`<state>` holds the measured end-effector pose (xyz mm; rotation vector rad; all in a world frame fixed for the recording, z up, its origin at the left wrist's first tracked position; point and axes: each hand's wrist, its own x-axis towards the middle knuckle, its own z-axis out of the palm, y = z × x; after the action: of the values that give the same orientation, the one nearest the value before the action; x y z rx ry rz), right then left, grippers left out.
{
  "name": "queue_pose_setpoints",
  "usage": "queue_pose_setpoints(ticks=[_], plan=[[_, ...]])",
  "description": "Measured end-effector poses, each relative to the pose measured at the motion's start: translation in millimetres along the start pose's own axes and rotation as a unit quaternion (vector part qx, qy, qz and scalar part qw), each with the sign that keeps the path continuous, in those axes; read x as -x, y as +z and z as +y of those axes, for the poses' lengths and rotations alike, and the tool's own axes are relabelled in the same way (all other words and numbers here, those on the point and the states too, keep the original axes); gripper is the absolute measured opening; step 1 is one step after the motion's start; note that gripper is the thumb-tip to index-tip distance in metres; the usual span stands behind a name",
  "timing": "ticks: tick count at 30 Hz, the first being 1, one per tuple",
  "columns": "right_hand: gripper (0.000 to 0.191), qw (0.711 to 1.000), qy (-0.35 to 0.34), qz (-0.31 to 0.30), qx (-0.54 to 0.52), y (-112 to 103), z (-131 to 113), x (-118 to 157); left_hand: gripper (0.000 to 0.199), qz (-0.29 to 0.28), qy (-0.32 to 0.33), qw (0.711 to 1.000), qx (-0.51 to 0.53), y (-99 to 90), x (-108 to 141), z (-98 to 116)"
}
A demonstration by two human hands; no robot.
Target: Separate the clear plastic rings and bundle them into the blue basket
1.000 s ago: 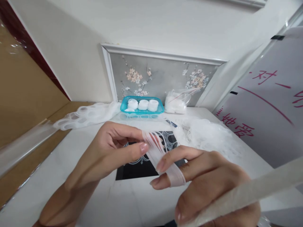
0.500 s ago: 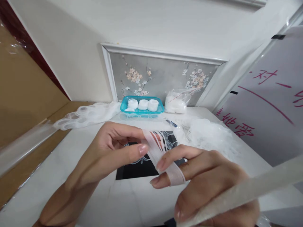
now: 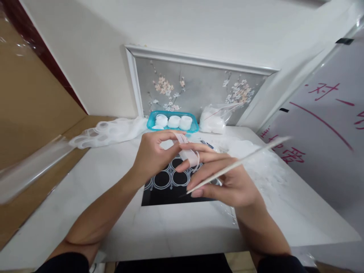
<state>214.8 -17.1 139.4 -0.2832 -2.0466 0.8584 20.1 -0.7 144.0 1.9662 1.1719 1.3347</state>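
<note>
Between my hands a translucent white band (image 3: 188,154) is stretched above a black sheet (image 3: 162,197) with white ring patterns. My left hand (image 3: 155,151) pinches the band's upper end between thumb and fingers. The band's lower end loops round a finger of my right hand (image 3: 224,174). That hand also holds a thin white stick (image 3: 241,160) between thumb and fingers, its dark tip pointing down left over the black sheet.
A blue tray (image 3: 196,127) with several white rolls stands at the back, beside a clear bag (image 3: 213,119) of white material. White ringed mesh (image 3: 113,132) lies at the back left, loose translucent pieces (image 3: 256,163) at the right. A whiteboard (image 3: 321,125) rises at the right.
Both hands have moved away from the camera, toward the tray, with the band still between them. The stick has swung up and now points down left in my right hand.
</note>
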Motion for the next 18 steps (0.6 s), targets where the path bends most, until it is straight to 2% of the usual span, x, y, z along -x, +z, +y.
queue_pose_setpoints(ticks=[3, 5, 6, 8, 10, 12, 15, 18], plan=[[0.007, 0.987, 0.073, 0.059, -0.128, -1.7, 16.7, -1.8, 0.017, -0.085, -0.029, 0.996, 0.012, -8.2, -12.7, -13.0], [0.007, 0.957, 0.158, 0.127, -0.209, -1.1, 30.0, -4.4, 0.013, -0.116, -0.036, 0.992, 0.023, -9.0, -20.9, -24.8], [0.008, 0.935, 0.199, 0.162, -0.246, -0.5, 36.9, -6.2, 0.012, -0.107, -0.032, 0.993, 0.024, -7.4, -24.2, -30.6], [0.012, 0.887, 0.262, 0.220, -0.311, 0.6, 50.0, -10.0, 0.009, -0.042, -0.006, 0.999, 0.012, -1.2, -27.9, -40.3], [0.013, 0.842, 0.296, 0.259, -0.370, 0.7, 61.4, -13.4, 0.009, 0.019, 0.023, 0.999, -0.018, 7.4, -28.3, -46.3], [0.010, 0.807, 0.314, 0.287, -0.409, 0.0, 70.1, -15.3, 0.010, 0.025, 0.023, 0.998, -0.046, 16.2, -26.2, -49.4], [0.007, 0.785, 0.333, 0.318, -0.415, 0.0, 77.6, -15.7, 0.017, -0.046, -0.011, 0.998, -0.030, 28.9, -21.8, -52.3], [0.007, 0.778, 0.342, 0.340, -0.404, 4.1, 80.7, -15.5, 0.024, -0.104, -0.059, 0.991, 0.056, 41.4, -18.2, -56.7]])
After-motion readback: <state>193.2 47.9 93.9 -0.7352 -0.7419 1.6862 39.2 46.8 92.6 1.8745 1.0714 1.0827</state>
